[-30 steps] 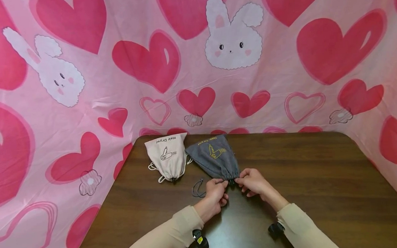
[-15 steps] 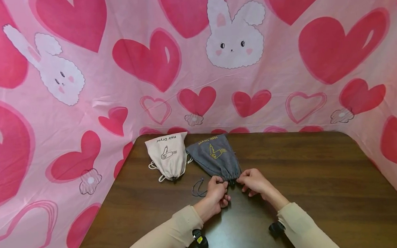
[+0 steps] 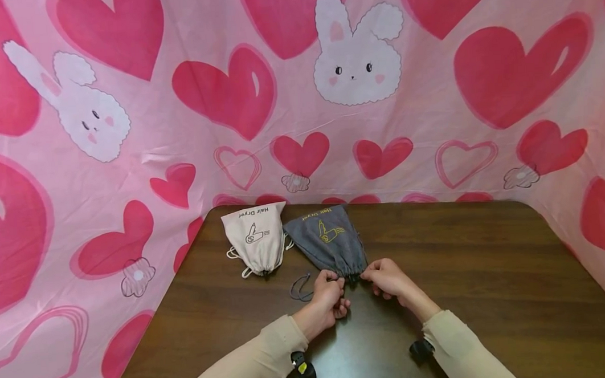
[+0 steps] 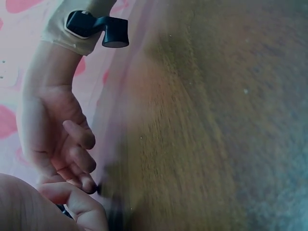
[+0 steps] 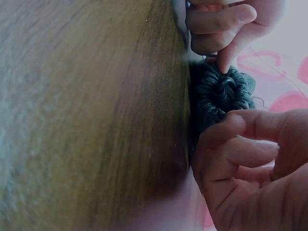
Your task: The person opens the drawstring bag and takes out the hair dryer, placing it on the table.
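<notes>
A dark grey drawstring bag (image 3: 328, 239) with a yellow hair dryer print lies on the table, its gathered mouth toward me. My left hand (image 3: 330, 302) pinches the left side of that mouth, thumb and forefinger together. At the right side my right hand (image 3: 389, 278) pinches the edge of the cloth. In the right wrist view the ruffled mouth (image 5: 207, 103) sits between both hands, partly open, and a dark coiled cord (image 5: 226, 89) shows inside. A loop of grey drawstring (image 3: 301, 288) lies on the table beside my left hand.
A cream drawstring bag (image 3: 256, 243) with a black hair dryer print lies left of the grey one, their edges close together. Its white cords (image 3: 246, 272) spread on the brown wooden table (image 3: 466, 272). A pink heart-patterned cloth (image 3: 298, 115) hangs behind.
Both hands keep their pinch on the grey bag's mouth. My left hand shifts slightly, and the grey drawstring loop moves a little to the left.
</notes>
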Available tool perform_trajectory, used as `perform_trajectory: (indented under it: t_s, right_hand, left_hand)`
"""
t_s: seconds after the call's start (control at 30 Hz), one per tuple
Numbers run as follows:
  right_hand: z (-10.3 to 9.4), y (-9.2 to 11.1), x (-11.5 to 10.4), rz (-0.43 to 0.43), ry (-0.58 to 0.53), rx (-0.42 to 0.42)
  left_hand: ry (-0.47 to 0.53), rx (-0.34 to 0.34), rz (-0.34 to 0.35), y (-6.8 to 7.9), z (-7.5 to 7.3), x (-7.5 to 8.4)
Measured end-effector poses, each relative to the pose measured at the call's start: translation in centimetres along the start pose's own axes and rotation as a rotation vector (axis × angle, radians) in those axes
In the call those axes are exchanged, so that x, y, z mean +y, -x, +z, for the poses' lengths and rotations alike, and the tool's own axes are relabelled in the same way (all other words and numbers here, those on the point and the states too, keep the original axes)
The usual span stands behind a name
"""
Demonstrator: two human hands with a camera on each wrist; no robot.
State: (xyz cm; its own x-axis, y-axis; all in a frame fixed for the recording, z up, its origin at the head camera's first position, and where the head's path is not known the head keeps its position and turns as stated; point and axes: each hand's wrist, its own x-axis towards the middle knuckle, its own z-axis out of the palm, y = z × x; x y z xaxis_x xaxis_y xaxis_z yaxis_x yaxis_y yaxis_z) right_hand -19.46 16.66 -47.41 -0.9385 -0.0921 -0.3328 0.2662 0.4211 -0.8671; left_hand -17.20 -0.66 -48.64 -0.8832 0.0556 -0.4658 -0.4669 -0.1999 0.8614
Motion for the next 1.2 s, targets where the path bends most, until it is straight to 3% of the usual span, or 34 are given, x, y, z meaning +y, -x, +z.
perform_trajectory:
  t_s: [0.2, 0.57, 1.0, 1.2]
  right_hand:
    - [-0.1, -0.1, 0.2, -0.011, -0.026, -0.027]
    - [0.0, 0.2, 0.1, 0.010, 0.006, 0.021]
    - [0.2, -0.1, -0.2, -0.075, -0.015, -0.016]
    - [0.7, -0.2, -0.2, -0.055, -0.024, -0.012]
  left_hand:
    - [0.021, 0.011, -0.006, 0.2, 0.0, 0.0]
    - [0.017, 0.018, -0.017, 0.4, -0.4, 0.1]
    - [-0.069, 0.019, 0.065, -0.3, -0.8, 1.0]
    - [-0.070, 0.001, 0.058, -0.6, -1.1, 1.0]
